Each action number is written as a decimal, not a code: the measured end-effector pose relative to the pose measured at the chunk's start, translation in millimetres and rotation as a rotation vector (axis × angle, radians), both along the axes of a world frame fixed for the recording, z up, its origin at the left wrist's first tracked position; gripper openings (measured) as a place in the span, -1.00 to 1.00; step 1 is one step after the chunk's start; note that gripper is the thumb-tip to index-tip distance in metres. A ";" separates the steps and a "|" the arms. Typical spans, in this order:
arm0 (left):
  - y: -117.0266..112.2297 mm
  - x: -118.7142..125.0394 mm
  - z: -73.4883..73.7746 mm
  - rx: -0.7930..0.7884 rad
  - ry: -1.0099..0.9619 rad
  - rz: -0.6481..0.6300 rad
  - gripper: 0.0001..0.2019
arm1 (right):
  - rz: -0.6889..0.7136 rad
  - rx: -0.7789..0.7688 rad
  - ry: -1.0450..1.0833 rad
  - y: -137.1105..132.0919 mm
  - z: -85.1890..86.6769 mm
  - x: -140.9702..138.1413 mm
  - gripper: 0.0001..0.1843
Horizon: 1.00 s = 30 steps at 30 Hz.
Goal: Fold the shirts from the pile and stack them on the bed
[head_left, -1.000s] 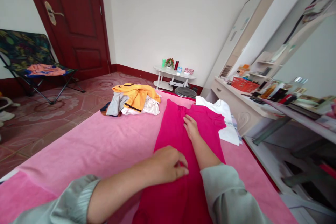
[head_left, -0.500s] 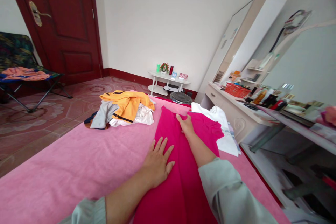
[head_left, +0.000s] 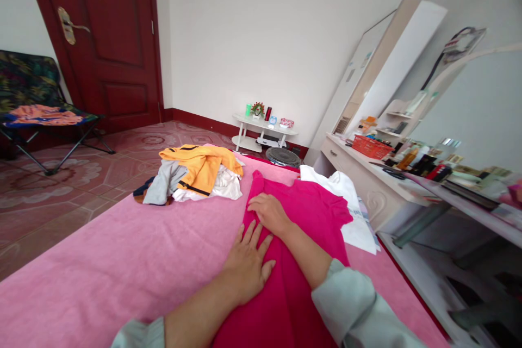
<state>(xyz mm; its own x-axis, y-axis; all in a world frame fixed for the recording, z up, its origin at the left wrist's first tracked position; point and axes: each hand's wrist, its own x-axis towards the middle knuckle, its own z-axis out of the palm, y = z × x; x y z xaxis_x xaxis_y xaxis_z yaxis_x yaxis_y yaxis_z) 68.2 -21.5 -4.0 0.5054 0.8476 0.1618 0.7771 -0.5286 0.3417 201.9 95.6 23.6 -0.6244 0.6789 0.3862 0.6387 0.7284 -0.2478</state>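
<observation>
A bright pink short-sleeved top (head_left: pixel 310 212) lies spread on the pink bed cover (head_left: pixel 122 261) in front of me, its lower part running toward me. My left hand (head_left: pixel 247 263) rests flat on the left side of the top, fingers spread. Just beyond it, my right hand (head_left: pixel 271 213) lies on the top near its left edge, fingers pointing left and slightly bent. No fabric shows gripped in either hand. Under the far right part of the top, a white printed shirt (head_left: pixel 359 228) sticks out.
A heap with an orange garment (head_left: pixel 204 166), grey and white clothes lies at the bed's far left. On the right stands a dressing table (head_left: pixel 367 174) with a red basket (head_left: pixel 372 146) and bottles. A folding chair (head_left: pixel 44 114) and a low white table (head_left: pixel 265 128) stand beyond the bed.
My right hand has moved left and toward me, from near the neckline to the top's left edge. My left hand stays flat on the fabric. The view has shifted slightly.
</observation>
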 end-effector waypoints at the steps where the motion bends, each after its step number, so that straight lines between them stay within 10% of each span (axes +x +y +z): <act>1: 0.0 -0.1 0.0 0.001 -0.001 0.001 -0.41 | 0.049 -0.012 -0.058 -5.0 -0.7 -2.8 -0.65; 11: 1.7 1.2 -3.3 0.001 -0.012 -0.002 -0.41 | -0.665 -0.139 0.923 17.5 -6.6 68.3 -0.77; 21: -0.3 2.0 0.7 -0.019 0.015 0.012 -0.41 | -0.621 -0.757 0.823 47.4 -1.7 25.4 -0.67; 30: -0.5 1.7 -0.7 -0.007 -0.011 0.012 -0.41 | -0.758 -0.625 0.654 78.1 -3.8 10.0 -0.63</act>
